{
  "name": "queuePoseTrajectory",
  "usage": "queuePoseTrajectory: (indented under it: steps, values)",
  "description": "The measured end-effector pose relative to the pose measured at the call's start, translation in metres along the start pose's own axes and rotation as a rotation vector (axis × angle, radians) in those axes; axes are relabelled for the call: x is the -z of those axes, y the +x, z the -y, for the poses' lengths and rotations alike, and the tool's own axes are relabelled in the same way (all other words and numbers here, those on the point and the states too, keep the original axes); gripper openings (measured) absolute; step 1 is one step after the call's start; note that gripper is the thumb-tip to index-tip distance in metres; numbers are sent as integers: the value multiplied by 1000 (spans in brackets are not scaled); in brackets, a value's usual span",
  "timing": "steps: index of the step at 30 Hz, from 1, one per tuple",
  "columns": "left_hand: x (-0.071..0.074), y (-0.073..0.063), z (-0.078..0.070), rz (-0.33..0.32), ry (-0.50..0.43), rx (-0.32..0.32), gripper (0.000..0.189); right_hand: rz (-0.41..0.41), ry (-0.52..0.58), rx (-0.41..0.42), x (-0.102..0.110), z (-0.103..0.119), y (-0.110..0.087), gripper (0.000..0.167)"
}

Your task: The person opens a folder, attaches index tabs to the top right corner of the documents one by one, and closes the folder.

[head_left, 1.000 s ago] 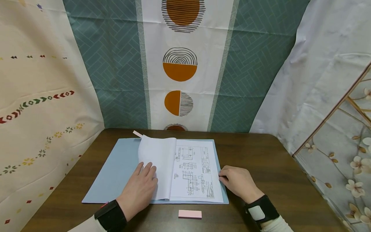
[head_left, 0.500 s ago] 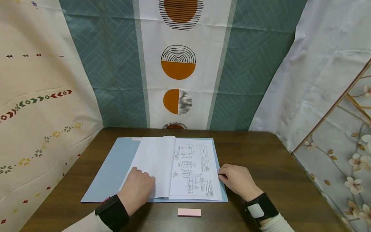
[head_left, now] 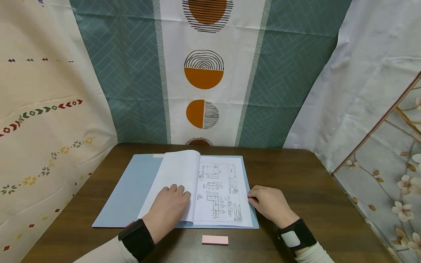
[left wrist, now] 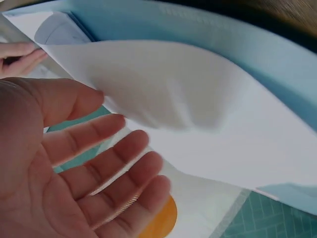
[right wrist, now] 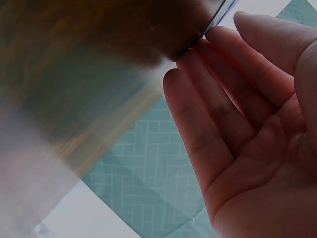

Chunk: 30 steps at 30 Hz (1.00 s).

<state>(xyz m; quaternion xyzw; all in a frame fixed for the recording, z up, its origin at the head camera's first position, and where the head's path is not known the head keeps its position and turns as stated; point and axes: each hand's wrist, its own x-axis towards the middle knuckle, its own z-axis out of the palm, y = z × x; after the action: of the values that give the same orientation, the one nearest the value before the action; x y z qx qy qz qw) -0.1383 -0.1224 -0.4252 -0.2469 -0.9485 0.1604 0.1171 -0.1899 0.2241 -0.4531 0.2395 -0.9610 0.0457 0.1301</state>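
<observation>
In the head view a light blue folder point(head_left: 126, 197) lies opened on the table with white sheets in it. On its right side a sheet with technical drawings point(head_left: 235, 215) faces up. A turned page point(head_left: 175, 166) curves over to the left from the middle. My left hand point(head_left: 169, 204) rests on this page with loosely bent fingers; the left wrist view shows its fingertips point(left wrist: 143, 141) against the paper and no grip on it. At the folder's right edge, the fingertips of my right hand point(head_left: 271, 204) touch the border, with thumb and fingers apart in the right wrist view.
A pink rectangular block point(head_left: 215, 240) lies in front of the folder, near the table's front. A pale strip point(head_left: 158, 155) shows at the folder's top edge. Patterned cloths hang behind the brown table point(head_left: 315, 204) and on both sides.
My left hand has drawn in its spread fingers, slid down left along the page, then shifted right toward the fold. The page lies flatter to the left. My right hand has stayed put.
</observation>
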Motion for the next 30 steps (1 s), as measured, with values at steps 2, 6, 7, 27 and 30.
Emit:
queuePoseTrajectory:
  steps: [2, 6, 7, 27, 30]
  values:
    - [-1, 3, -2, -9, -3, -21, 50, -4, 0, 5, 0, 0, 0, 16]
    - [-4, 7, -5, -83, -64, -58, 44, -13, 3, 14, 0, 1, 1, 15]
    - [-4, 7, -5, -113, -97, -68, 41, -14, 4, 13, 0, 1, 1, 15]
    - [7, -5, -33, -176, -373, -192, 33, -16, 4, 9, 0, 1, 0, 15]
    - [8, -9, -36, -160, -398, -234, 32, -14, 3, 9, 0, 0, 0, 15]
